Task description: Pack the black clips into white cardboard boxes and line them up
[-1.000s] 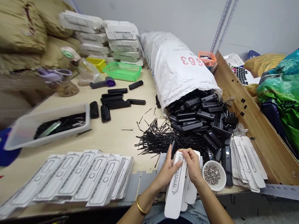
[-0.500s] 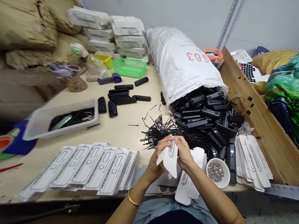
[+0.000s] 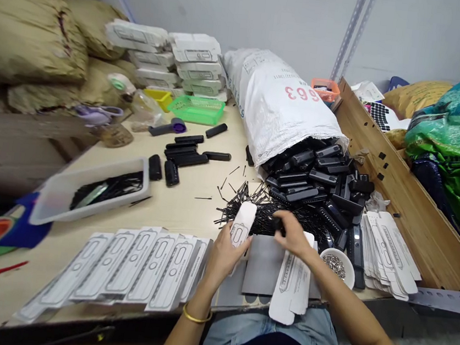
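My left hand [image 3: 223, 257] grips a white printed card sleeve [image 3: 242, 226] and holds it upright over the table's front edge, beside a row of filled white packs [image 3: 132, 266]. My right hand [image 3: 292, 236] reaches forward with curled fingers onto a black part [image 3: 277, 224] at the edge of a heap of thin black pins [image 3: 250, 211]. More flat white sleeves [image 3: 293, 282] lie under my right wrist on a grey sheet [image 3: 263, 265]. A small white bowl of tiny metal pieces [image 3: 336, 266] sits just right of my right hand.
A white sack [image 3: 281, 103] spills black plastic bodies [image 3: 316, 179] behind the pins. Flat sleeves [image 3: 387, 251] fan out at the right by a wooden board [image 3: 397, 197]. A clear tray [image 3: 90, 190], loose black parts [image 3: 184, 153], a green basket [image 3: 198, 109] and stacked white packs [image 3: 172, 60] lie left and behind.
My hands were together folding one white sleeve. Now they have parted: my left hand carries the sleeve leftward, and my right hand has gone forward to the pin heap.
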{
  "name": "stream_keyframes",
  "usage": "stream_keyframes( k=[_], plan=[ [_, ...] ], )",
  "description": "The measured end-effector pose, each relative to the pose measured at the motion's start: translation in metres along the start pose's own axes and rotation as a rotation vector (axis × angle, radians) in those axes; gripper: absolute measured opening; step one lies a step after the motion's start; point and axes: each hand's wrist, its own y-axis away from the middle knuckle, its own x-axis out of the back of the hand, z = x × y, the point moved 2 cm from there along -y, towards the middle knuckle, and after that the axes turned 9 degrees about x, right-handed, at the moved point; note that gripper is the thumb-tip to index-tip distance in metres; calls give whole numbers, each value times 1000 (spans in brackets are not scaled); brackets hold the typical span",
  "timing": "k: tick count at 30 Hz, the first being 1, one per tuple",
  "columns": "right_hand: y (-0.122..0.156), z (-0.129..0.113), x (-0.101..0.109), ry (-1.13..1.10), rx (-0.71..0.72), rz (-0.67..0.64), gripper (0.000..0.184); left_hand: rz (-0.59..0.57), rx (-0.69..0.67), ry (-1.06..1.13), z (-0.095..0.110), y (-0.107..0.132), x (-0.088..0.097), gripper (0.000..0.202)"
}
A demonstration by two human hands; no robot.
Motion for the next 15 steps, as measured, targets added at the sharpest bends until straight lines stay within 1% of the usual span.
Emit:
stream_keyframes(
  k=[1, 2, 3, 4, 5, 6, 7, 9, 10, 13, 15],
  plan=[
    [-3, 1, 15, -125, -91, 181, 45, -52, -26, -14, 0, 0, -2, 57],
    [-5, 1, 28, -264, -141, 337, 45, -118, -55, -19, 0, 0, -5, 57],
    [-7, 0, 40, -389, -158, 449, 44, -189, -81, -9, 2, 1, -7, 57],
    [-9, -3, 50, -475, -145, 504, 41, -263, -103, 16, 5, 2, -9, 59],
    [-11, -7, 57, -512, -110, 505, 37, -334, -123, 54, 8, 4, -10, 61],
    [-13, -11, 61, -505, -68, 458, 32, -396, -140, 102, 12, 6, -11, 62],
    [-16, -15, 64, -477, -25, 374, 26, -448, -156, 156, 16, 8, -12, 61],
    [-21, -22, 63, -446, 43, 155, 17, -524, -187, 236, 24, 13, -12, 60],
    [-24, -26, 61, -455, 65, 51, 15, -549, -204, 250, 26, 15, -12, 59],
    [-31, -33, 51, -435, 144, -201, 15, -579, -238, 257, 30, 17, -10, 58],
    [-33, -33, 43, -338, 210, -300, 20, -553, -238, 290, 29, 16, -9, 56]
  ],
)
